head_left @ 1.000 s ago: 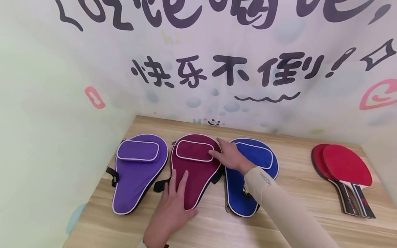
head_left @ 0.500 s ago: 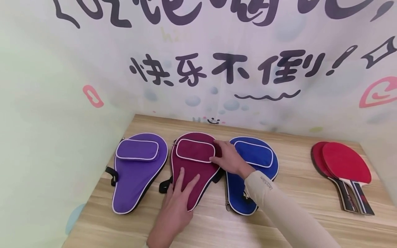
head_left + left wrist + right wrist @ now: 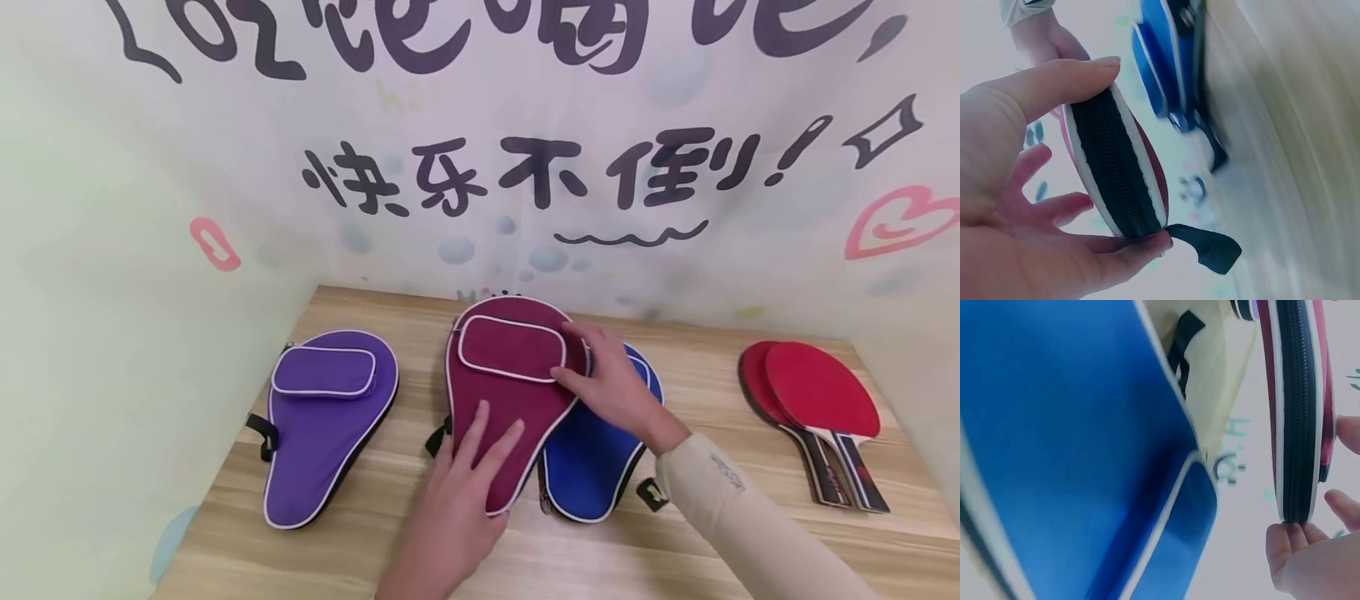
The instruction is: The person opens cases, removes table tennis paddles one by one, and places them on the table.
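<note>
Head: maroon case (image 3: 513, 392) is up off the counter (image 3: 337, 567), right of the purple case (image 3: 322, 442) and overlapping part of the blue case (image 3: 585, 467) from this angle. Left hand (image 3: 457, 500) grips its near, narrow end; right hand (image 3: 611, 387) grips the far right edge. Bats (image 3: 821, 387) lie well apart at right. My take: move both ends together, keep it level, clear blue before any turn.

Left wrist: thumb and fingers clamp the narrow end across its width. Zip (image 3: 1113, 162) looks done up. Black strap (image 3: 1213, 247) hangs loose; could snag, so watch it.

Right wrist: fingers pinch the edge only, thumb on the pocket side. Light, steady pressure should do; squeezing may fold the fabric. Blue sits right by this wrist, easy to knock.

Vs half a second ago: maroon has gone from lying between the other two to raised and further right. Hands hold the same spots; purple and bats look unmoved.
</note>
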The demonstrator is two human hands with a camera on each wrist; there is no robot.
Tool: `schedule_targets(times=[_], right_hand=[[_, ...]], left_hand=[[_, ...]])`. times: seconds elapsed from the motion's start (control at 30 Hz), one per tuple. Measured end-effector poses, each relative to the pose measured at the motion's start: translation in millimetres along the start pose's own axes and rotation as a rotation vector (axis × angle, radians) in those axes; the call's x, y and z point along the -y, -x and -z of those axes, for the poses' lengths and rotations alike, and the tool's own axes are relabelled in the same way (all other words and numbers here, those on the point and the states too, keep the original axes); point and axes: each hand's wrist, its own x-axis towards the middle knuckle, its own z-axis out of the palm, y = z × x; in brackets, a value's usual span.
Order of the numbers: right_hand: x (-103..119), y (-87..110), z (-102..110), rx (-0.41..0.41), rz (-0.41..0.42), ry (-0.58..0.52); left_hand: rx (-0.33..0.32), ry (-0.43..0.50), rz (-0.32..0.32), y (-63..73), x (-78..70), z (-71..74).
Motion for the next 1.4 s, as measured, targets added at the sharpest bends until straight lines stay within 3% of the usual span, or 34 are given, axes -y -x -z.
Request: schedule_targets(times=[0.13, 0.27, 0.37, 0.57, 0.73, 0.9, 1.0, 1.1, 1.23, 1.3, 1.4], right_hand=[[-14.0, 22.5, 21.0, -0.043, 0.032, 0.031], [-28.2, 47.4, 38.9, -0.049, -0.006, 0.048], [-38.2, 64.0, 50.0, -0.058, -0.029, 0.066], [-54.7, 81.3, 60.6, -0.035, -0.105, 0.071], [-68.0, 89.8, 57.4, 0.011, -0.162, 0.077], [-81.3, 95.1, 47.8, -0.007, -0.143, 0.061], [-85.2, 94.7, 46.2, -0.007, -0.127, 0.044], [-85.6, 94.3, 46.8, 0.002, -0.135, 0.024], [-83.2, 96.9, 47.5, 0.015, -0.156, 0.004], [-82.3, 98.5, 47.9, 0.026, -0.165, 0.005], [-81.5, 98.2, 50.8, 0.040, -0.166, 0.010]], left_hand=[[0.074, -0.008, -0.051, 0.4, -21.3, -6.2], [0.172, 0.011, -0.064, 2.2, -44.0, -18.4], [0.202, -0.031, -0.095, 4.1, -59.7, -29.5], [0.131, -0.224, -0.197, 8.2, -79.8, -51.4], [0.115, -0.284, -0.206, 9.4, -85.9, -63.8], [0.073, -0.348, -0.222, 11.0, -83.2, -75.1], [0.097, -0.327, -0.217, 6.8, -80.9, -73.1], [0.100, -0.289, -0.164, -2.5, -81.0, -60.6], [-0.005, -0.269, -0.083, -21.4, -81.0, -37.6], [-0.052, -0.278, -0.113, -33.6, -78.0, -29.7], [-0.075, -0.309, -0.264, -52.6, -69.9, -24.8]])
